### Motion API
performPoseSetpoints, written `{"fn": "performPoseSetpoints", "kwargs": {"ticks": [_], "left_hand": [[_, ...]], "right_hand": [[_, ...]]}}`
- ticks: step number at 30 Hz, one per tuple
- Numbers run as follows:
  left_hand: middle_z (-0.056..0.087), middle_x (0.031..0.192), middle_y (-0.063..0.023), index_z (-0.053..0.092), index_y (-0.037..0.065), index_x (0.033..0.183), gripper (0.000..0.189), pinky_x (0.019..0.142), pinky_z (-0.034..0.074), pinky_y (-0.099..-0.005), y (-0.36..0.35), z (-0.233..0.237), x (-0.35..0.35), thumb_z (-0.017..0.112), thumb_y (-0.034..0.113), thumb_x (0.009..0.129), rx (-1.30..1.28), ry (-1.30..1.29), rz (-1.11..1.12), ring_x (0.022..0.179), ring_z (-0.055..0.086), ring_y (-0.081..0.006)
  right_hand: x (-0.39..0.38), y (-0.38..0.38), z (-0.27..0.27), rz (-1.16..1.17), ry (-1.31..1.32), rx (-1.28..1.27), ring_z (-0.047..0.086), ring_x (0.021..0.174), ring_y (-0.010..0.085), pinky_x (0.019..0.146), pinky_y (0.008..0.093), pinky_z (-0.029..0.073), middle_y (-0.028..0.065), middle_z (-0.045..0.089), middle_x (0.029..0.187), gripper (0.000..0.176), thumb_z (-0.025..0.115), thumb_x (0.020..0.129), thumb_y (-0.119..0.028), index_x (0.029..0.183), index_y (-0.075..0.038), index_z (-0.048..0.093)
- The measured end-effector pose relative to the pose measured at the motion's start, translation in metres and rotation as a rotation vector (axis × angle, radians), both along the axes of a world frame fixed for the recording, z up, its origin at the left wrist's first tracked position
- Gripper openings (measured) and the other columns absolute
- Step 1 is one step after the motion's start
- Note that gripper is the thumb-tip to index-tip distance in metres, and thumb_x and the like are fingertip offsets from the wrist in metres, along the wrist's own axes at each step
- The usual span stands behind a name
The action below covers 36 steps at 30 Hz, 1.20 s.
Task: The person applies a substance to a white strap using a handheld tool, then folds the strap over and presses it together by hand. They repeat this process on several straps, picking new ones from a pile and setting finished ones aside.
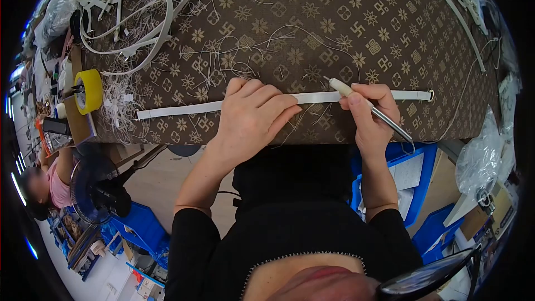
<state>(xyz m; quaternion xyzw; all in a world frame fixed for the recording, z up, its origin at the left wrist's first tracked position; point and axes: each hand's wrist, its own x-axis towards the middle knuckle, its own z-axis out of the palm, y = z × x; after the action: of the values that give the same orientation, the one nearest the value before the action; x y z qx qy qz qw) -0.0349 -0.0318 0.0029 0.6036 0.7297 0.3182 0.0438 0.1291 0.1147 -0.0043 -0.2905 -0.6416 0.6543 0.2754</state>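
A narrow white strap [192, 109] with small metal-looking fittings at both ends lies across the patterned brown cloth. My left hand [251, 114] rests over its middle, fingers bent and close together, holding it down; the strap under the palm is hidden. My right hand [374, 112] grips a pen-like tool [384, 117] with a pale front part, a thin tip and a silver barrel. Its tip points up and left, just above the strap's far edge. Loose thin threads [223, 61] are scattered above the strap, and a few lie below it.
A bundle of white straps [159, 39] loops at the upper left beside a heap of thread scraps [120, 103]. A yellow tape roll [89, 92] stands at the left edge. More straps [457, 5] hang at upper right. A fan [95, 189] and a person in pink [58, 187] are lower left.
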Motion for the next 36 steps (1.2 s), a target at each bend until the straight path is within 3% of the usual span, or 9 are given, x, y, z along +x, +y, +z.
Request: {"fn": "performPoseSetpoints", "kwargs": {"ticks": [13,24,36], "left_hand": [[0.062,0.073,0.0004,0.068,0.010,0.087,0.016,0.067,0.040,-0.0326,-0.001,0.000,0.003,0.077,0.011,0.074,-0.040,-0.042,0.079,0.066,0.056,-0.0190],[0.055,0.068,0.0033,0.067,0.014,0.088,0.015,0.068,0.036,-0.0312,0.000,-0.008,0.002,0.076,0.014,0.076,0.018,-0.066,0.080,0.064,0.052,-0.0150],[0.056,0.067,0.0031,0.067,0.014,0.088,0.015,0.069,0.036,-0.0316,0.000,-0.007,0.002,0.075,0.014,0.076,0.003,-0.076,0.089,0.064,0.053,-0.0151]], "right_hand": [[0.000,0.002,-0.002,0.198,0.022,0.226,0.058,0.064,0.0058,0.056,0.0199,0.045,0.0072,0.067,0.080,0.015,0.071,0.083,-0.001,0.096,0.001,0.064],[-0.005,0.001,-0.006,0.189,-0.039,0.375,0.058,0.054,0.0150,0.049,0.0251,0.042,0.0065,0.063,0.064,0.015,0.077,0.074,-0.004,0.084,-0.003,0.066],[-0.006,0.001,-0.003,0.194,-0.090,0.417,0.060,0.055,0.0159,0.050,0.0259,0.043,0.0059,0.064,0.065,0.014,0.077,0.075,-0.007,0.084,-0.005,0.067]]}}
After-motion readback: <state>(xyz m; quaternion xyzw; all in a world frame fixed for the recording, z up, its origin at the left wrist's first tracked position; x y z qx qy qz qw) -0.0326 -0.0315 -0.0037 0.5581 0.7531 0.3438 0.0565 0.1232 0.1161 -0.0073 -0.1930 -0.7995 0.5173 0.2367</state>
